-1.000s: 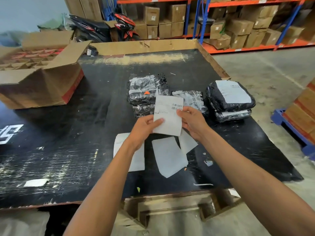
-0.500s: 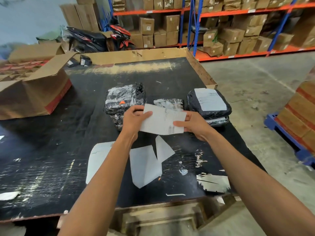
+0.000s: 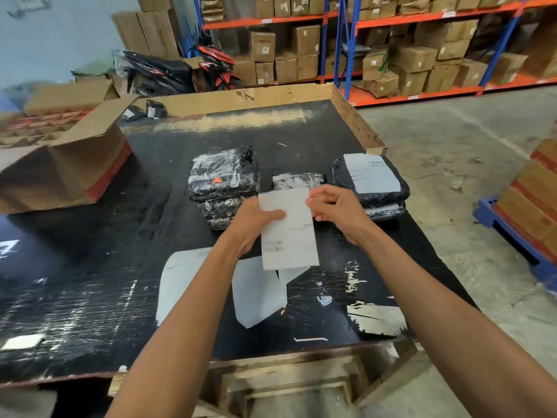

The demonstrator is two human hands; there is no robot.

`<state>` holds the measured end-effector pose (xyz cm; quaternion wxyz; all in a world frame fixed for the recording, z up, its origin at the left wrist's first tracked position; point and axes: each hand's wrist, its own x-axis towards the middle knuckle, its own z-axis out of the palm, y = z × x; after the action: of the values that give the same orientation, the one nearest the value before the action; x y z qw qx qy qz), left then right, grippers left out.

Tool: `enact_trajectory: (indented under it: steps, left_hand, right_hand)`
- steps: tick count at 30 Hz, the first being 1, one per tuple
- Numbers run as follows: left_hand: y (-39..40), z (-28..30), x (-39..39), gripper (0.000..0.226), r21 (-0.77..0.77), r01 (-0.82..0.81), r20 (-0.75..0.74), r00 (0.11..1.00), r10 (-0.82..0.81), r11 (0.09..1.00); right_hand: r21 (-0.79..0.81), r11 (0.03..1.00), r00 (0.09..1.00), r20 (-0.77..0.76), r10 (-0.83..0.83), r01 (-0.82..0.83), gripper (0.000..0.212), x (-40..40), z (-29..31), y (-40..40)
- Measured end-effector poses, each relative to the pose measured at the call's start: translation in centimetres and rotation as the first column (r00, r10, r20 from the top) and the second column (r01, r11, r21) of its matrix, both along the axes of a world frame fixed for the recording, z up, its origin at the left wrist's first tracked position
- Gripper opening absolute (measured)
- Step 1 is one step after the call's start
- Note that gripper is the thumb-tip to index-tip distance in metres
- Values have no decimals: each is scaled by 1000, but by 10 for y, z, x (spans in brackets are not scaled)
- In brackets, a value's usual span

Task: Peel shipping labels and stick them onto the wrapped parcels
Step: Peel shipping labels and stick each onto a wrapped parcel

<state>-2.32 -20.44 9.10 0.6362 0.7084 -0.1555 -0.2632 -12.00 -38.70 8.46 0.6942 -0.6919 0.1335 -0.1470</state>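
A white shipping label (image 3: 288, 236) hangs upright above the black table (image 3: 90, 282). My left hand (image 3: 253, 221) pinches its left edge. My right hand (image 3: 337, 212) pinches its upper right corner. Behind the label lie black wrapped parcels: a stack of two without labels (image 3: 223, 176), a small one (image 3: 298, 179) partly hidden by the label, and a stack on the right (image 3: 370, 179) whose top parcel carries a white label. Peeled backing sheets (image 3: 256, 291) lie on the table under my forearms.
An open cardboard box (image 3: 60, 158) sits at the table's left. A wooden rim (image 3: 355, 119) edges the far and right sides. Stacked boxes on a blue pallet (image 3: 530, 212) stand on the floor at right. Shelves of cartons and a motorbike are behind.
The label has turned from lying sideways between my hands to upright. My right hand has shifted from its right edge to its upper right corner.
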Motion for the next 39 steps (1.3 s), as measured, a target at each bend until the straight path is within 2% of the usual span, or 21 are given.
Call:
enact_trajectory:
  steps: [4,8,10,13,16,20,23,25,31,39]
  left_hand:
    - [2,7,-2,11,-44,-107,19,994,108,993]
    - [7,10,-3,18,9,-100,107,989,99,995]
    - [9,12,-2,14,39,-75,124,990,70,996]
    - [12,15,-2,13,87,-9,128,992,-2,996]
    - [10,16,-1,15,149,-17,216,976,-16,989]
    - [4,17,1,8,229,-156,395,917,55,961]
    - [1,18,0,13,245,-144,486,874,7,959]
    - [1,19,-2,15,294,-125,539,841,-56,948]
    - [-2,25,-6,23,380,-4,573,787,-231,925]
    - [-2,35,-10,25,395,87,561,766,-315,915]
  right_hand:
    - [108,993,999,14,-51,49,10,0,-1,7]
    - [170,984,998,12,-59,56,8,-2,0,12]
    - [191,979,997,18,-73,69,14,-2,0,13]
    - [139,989,998,32,-60,55,11,-4,2,14]
    - [63,997,999,25,-48,47,5,-6,2,15]
    - [42,994,992,-67,107,-105,6,-10,-1,16]
    - [4,958,944,-170,283,-287,10,-14,2,18]
    - [-3,946,929,-189,319,-325,10,-16,4,20]
    - [-100,990,993,-68,96,-103,13,-11,10,21]
    - [-290,954,996,-62,58,-73,10,-9,15,21]
